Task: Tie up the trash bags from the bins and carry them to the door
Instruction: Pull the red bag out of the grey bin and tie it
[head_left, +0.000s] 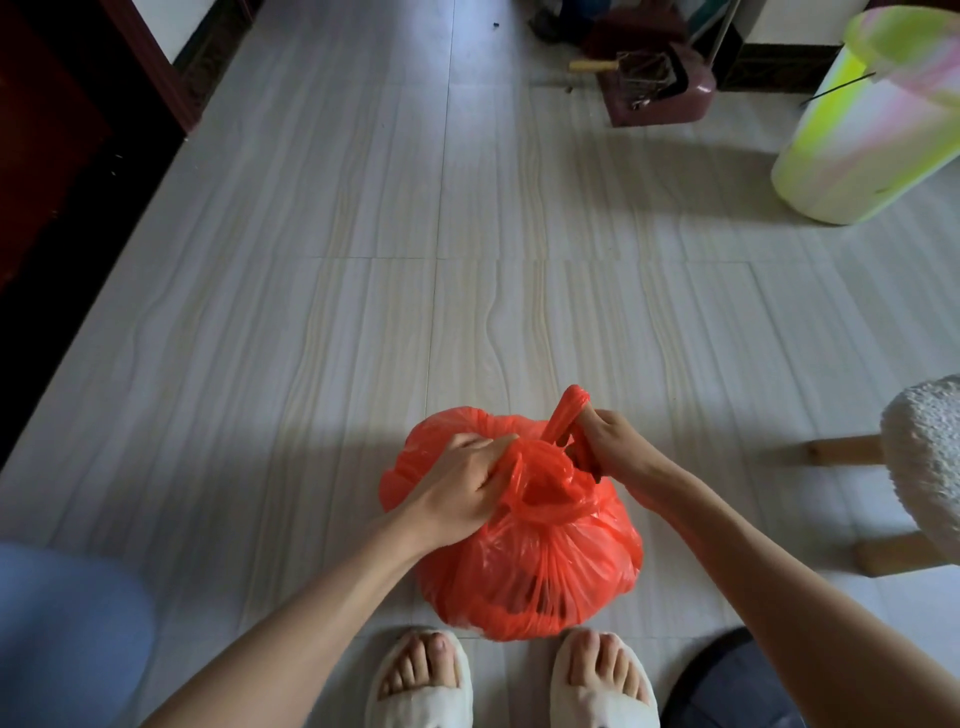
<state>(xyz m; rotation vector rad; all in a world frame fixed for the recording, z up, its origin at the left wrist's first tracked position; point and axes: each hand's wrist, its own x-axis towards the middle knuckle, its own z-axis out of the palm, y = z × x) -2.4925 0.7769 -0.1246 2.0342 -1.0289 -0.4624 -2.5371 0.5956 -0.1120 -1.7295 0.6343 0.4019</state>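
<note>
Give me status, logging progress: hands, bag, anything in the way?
Left hand and right hand both gripping handles of red plastic trash bag. Bag on floor, knot unfinished. Floor ahead unobstructed.

Bare forearms, white open-toed slippers (511, 686)

Pale striped floor tiles (363, 260), a dark dustpan (660, 88) far back, a fleecy stool (924, 457) at right.

red trash bag (540, 566), pale streaked floor tiles (363, 312), yellow-green and pink bin (872, 130)
</note>
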